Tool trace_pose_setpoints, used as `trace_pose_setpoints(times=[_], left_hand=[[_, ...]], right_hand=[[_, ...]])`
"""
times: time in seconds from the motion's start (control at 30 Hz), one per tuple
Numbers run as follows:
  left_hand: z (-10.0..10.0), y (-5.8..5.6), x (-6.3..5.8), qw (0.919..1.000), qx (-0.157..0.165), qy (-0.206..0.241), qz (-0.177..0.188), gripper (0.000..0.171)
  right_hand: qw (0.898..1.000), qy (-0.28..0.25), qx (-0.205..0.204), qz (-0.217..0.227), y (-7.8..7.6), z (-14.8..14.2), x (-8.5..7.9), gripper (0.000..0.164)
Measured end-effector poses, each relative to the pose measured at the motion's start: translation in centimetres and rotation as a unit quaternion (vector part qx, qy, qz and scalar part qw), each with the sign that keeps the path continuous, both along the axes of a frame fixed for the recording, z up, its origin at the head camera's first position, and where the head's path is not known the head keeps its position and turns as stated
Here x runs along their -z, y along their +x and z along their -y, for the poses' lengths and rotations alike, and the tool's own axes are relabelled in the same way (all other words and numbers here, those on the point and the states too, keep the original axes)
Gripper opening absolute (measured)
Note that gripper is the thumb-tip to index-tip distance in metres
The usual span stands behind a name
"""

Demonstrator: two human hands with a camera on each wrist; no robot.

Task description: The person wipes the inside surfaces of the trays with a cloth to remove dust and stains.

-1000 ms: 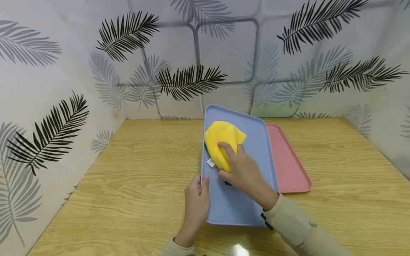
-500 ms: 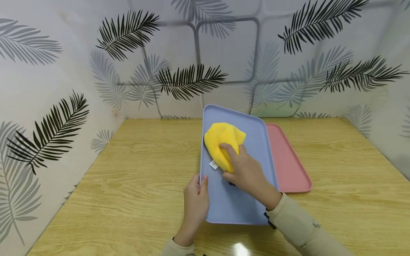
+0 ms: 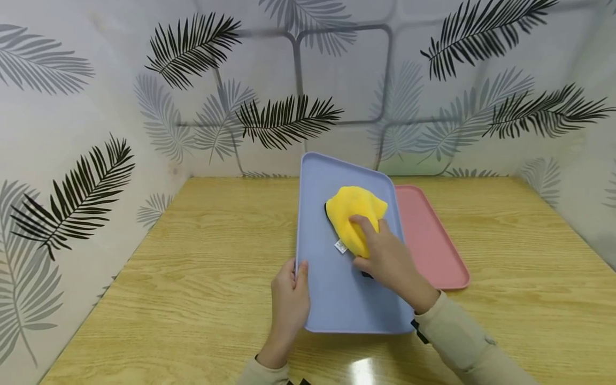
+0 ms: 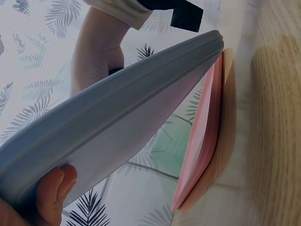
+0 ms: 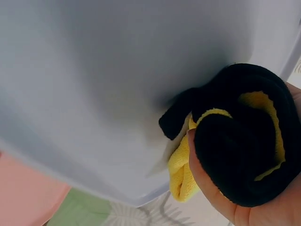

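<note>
A blue tray (image 3: 332,299) is held tilted above the table, its inner face toward the head camera. My left hand (image 3: 291,299) grips its left rim, thumb on the inside; in the left wrist view, curled fingers (image 4: 51,190) show under the tray's edge. Against the tray's inner face, my right hand (image 3: 392,262) grips a bunched cloth (image 3: 353,214), yellow on one side and black on the other. A small white tag sticks out of the cloth. In the right wrist view the cloth's black side (image 5: 230,155) is folded over in the hand.
A pink tray (image 3: 435,251) lies on the wood-grain table (image 3: 192,256), partly hidden behind the blue one. Leaf-patterned walls (image 3: 337,75) stand behind the table and at both sides.
My right hand has slid the cloth rightward across the tray, away from its left rim. The tray and my left hand have shifted slightly to the left.
</note>
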State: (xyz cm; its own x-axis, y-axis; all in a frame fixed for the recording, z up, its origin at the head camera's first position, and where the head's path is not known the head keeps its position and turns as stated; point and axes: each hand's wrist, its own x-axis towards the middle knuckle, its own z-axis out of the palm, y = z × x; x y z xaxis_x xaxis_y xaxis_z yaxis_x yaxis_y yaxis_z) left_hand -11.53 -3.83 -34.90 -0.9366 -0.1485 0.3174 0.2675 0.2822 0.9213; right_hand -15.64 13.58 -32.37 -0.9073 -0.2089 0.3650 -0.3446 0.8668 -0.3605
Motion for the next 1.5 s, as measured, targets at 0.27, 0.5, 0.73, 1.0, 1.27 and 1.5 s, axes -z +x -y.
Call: trace_pose_setpoints(times=[0.27,0.5,0.73,1.0,1.27,1.5], left_hand=[[0.2,-0.1,-0.2,1.0000,-0.002,0.005,-0.006,0.018],[0.5,-0.3,-0.2,0.9999,-0.012,-0.004,-0.006,0.017],[0.4,-0.2,-0.1,1.0000,-0.007,-0.002,-0.003,0.019],[0.4,-0.2,-0.1,1.0000,-0.002,0.002,-0.001,0.020],[0.2,-0.1,-0.1,1.0000,0.003,0.007,0.005,0.019],[-0.1,0.0,-0.1,0.9999,0.008,0.012,0.006,0.019]], right_hand=[[0.999,-0.004,0.019,0.032,-0.3,-1.9,0.7,0.067],[0.997,-0.011,0.038,0.072,-0.6,-3.1,1.3,0.068],[0.997,-0.012,0.035,0.064,-0.6,-3.3,1.7,0.068],[0.999,-0.017,0.027,0.042,-0.4,-2.5,1.6,0.067],[1.000,-0.011,0.007,0.008,-0.2,-0.8,1.1,0.066],[1.000,-0.006,-0.014,-0.023,0.2,0.9,0.3,0.067]])
